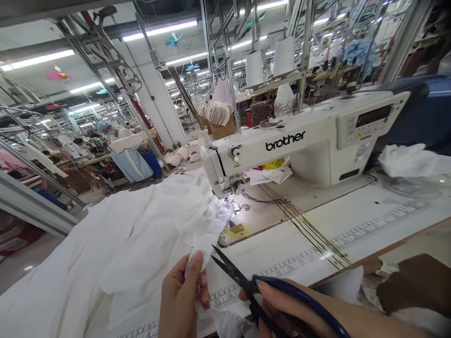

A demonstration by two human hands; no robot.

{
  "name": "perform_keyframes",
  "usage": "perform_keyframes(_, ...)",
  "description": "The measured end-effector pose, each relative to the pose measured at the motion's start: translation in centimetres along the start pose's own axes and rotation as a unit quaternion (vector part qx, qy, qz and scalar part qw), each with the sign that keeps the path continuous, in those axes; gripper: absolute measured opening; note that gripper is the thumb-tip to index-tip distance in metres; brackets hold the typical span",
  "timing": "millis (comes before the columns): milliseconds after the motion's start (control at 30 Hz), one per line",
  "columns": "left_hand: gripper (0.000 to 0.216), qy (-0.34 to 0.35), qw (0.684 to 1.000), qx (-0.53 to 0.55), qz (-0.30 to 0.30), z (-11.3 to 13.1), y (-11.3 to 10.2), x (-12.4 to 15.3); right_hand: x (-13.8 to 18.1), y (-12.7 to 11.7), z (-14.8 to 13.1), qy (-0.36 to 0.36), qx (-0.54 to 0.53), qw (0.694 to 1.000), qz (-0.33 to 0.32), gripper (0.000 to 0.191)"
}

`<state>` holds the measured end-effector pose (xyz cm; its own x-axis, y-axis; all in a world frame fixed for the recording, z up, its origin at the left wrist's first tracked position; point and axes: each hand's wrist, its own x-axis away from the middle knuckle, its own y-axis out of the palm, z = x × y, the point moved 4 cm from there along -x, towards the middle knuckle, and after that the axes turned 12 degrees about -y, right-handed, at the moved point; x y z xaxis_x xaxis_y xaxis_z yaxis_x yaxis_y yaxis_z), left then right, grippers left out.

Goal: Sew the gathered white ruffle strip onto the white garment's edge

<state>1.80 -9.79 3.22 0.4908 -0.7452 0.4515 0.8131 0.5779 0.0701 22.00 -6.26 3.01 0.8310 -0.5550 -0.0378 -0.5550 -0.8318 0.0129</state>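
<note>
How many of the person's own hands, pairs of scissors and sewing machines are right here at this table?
Hands: 2 (left hand, right hand)
Blue-handled scissors: 1
Brother sewing machine: 1
Total: 4

Your bench is white, with a ruler scale running along its front and dark lines crossing it. A Brother sewing machine stands on it, white fabric spreads across its left side, and a white cloth lies at the far right.
</note>
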Motion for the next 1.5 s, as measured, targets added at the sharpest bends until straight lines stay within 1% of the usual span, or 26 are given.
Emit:
perform_keyframes(33,0.045,-0.007,1.0,0.006,-0.007,0.0,0.0,-0.1,-0.7,0.3,-0.6,0.038,-0.083,0.996,-0.011,0.052)
perform_keyframes(67,0.045,-0.016,1.0,0.012,-0.013,-0.1,-0.1,-0.1,-1.3,0.4,-1.0,0.069,-0.14,0.987,-0.023,0.055)
perform_keyframes(100,0.046,-0.027,0.999,0.022,-0.019,-0.1,-0.1,-0.2,-1.7,0.4,-1.4,0.089,-0.166,0.982,-0.028,0.057)
perform_keyframes(200,0.048,-0.056,0.996,0.063,-0.039,-0.1,0.1,-0.4,-2.8,-0.5,-2.0,0.107,-0.094,0.989,-0.045,0.055)
perform_keyframes(267,0.05,-0.07,0.992,0.085,-0.055,-0.1,0.2,-0.5,-3.2,-1.2,-2.6,0.114,-0.048,0.991,-0.059,0.057)
perform_keyframes(333,0.052,-0.08,0.99,0.092,-0.068,-0.3,0.3,-0.7,-3.5,-1.9,-3.3,0.12,0.007,0.99,-0.08,0.059)
perform_keyframes(400,0.054,-0.086,0.989,0.097,-0.075,-0.7,0.2,-1.0,-3.7,-2.5,-4.0,0.126,0.061,0.984,-0.11,0.055)
perform_keyframes(467,0.057,-0.089,0.987,0.106,-0.082,-1.2,0.2,-1.4,-4.1,-3.0,-4.7,0.109,0.106,0.979,-0.136,0.049)
perform_keyframes(567,0.058,-0.099,0.983,0.118,-0.097,-1.7,0.4,-1.5,-4.9,-3.5,-5.2,0.055,0.148,0.975,-0.157,0.046)
perform_keyframes(700,0.055,-0.104,0.981,0.121,-0.108,-1.7,0.9,-0.9,-5.5,-3.5,-4.5,0.034,0.158,0.974,-0.16,0.039)
perform_keyframes(833,0.054,-0.104,0.98,0.123,-0.114,-1.8,1.0,-0.5,-5.5,-3.1,-4.1,0.013,0.164,0.974,-0.155,0.03)
perform_keyframes(900,0.054,-0.113,0.979,0.11,-0.133,-2.0,0.9,-0.4,-5.4,-3.0,-4.3,-0.004,0.174,0.973,-0.149,0.028)
perform_keyframes(967,0.055,-0.118,0.978,0.097,-0.138,-2.2,0.8,-0.2,-5.3,-3.0,-4.4,-0.015,0.18,0.973,-0.146,0.03)
perform_keyframes(1067,0.053,-0.114,0.983,0.088,-0.113,-2.2,0.4,0.3,-5.3,-3.0,-4.5,-0.021,0.191,0.969,-0.157,0.034)
perform_keyframes(1133,0.051,-0.117,0.984,0.082,-0.103,-2.2,0.3,0.9,-5.2,-3.0,-4.4,-0.026,0.201,0.965,-0.166,0.033)
perform_keyframes(1267,0.056,-0.123,0.985,0.077,-0.089,-2.3,0.1,1.7,-5.0,-2.9,-4.2,-0.028,0.206,0.963,-0.171,0.03)
perform_keyframes(1400,0.058,-0.129,0.988,0.036,-0.074,-2.7,0.2,2.1,-4.8,-2.5,-4.4,-0.02,0.224,0.957,-0.185,0.031)
perform_keyframes(1500,0.061,-0.13,0.989,0.011,-0.071,-3.1,0.3,2.2,-4.4,-2.3,-4.8,-0.021,0.234,0.955,-0.18,0.031)
